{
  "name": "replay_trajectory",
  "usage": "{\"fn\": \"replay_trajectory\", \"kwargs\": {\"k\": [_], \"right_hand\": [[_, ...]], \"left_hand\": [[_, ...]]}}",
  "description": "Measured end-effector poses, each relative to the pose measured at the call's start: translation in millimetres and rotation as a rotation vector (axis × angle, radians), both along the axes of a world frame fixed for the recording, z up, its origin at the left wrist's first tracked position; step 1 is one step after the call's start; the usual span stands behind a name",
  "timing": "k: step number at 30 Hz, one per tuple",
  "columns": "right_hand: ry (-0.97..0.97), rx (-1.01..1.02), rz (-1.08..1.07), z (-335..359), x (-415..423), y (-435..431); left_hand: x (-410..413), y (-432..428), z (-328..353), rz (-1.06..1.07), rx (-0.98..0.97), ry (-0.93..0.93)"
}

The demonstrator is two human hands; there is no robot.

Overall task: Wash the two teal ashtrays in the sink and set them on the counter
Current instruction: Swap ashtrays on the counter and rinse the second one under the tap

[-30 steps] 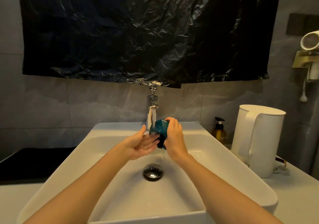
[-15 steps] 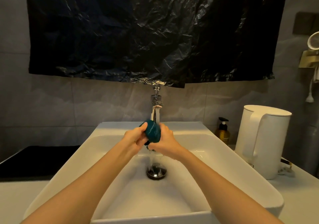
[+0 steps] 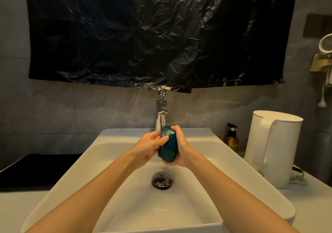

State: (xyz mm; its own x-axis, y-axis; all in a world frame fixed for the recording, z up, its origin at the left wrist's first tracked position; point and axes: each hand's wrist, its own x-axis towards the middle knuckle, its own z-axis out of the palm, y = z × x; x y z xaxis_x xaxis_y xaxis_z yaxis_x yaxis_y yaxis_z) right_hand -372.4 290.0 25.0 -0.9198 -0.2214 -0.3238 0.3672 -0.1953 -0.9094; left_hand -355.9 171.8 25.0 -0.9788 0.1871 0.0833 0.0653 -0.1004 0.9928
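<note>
A teal ashtray (image 3: 168, 144) is held on edge under the chrome tap (image 3: 161, 119), above the white sink (image 3: 111, 152). My right hand (image 3: 182, 148) grips it from the right and from below. My left hand (image 3: 150, 146) holds its left side, with the thumb lying across its upper face. Water runs off the ashtray down to the drain (image 3: 162, 180). No second ashtray is in view.
On the counter to the right stand a white kettle (image 3: 273, 148) and an amber pump bottle (image 3: 231, 139). A black surface (image 3: 36, 170) lies to the left of the sink. A black plastic sheet (image 3: 154, 35) hangs on the wall above the tap.
My left hand went from open beside the ashtray to holding it. Both hands turned the ashtray from a flatter pose to standing on edge under the water.
</note>
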Motion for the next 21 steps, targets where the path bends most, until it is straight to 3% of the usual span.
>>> {"fn": "replay_trajectory", "kwargs": {"k": [3,9,15,21], "right_hand": [[-0.008,0.031,-0.007,-3.3,-1.9,0.9],[0.154,0.162,-0.026,-9.8,-4.3,-15.2],[-0.011,0.054,-0.009,-2.6,0.3,-6.5],[0.177,0.184,-0.084,-8.8,-6.2,-13.9]], "left_hand": [[0.8,4.9,-3.4,0.075,-0.057,0.027],[-3.9,5.3,-3.1,0.253,-0.023,-0.046],[-2.9,3.5,-1.4,0.124,-0.129,-0.009],[-6.1,6.4,-2.6,0.161,0.048,-0.118]]}}
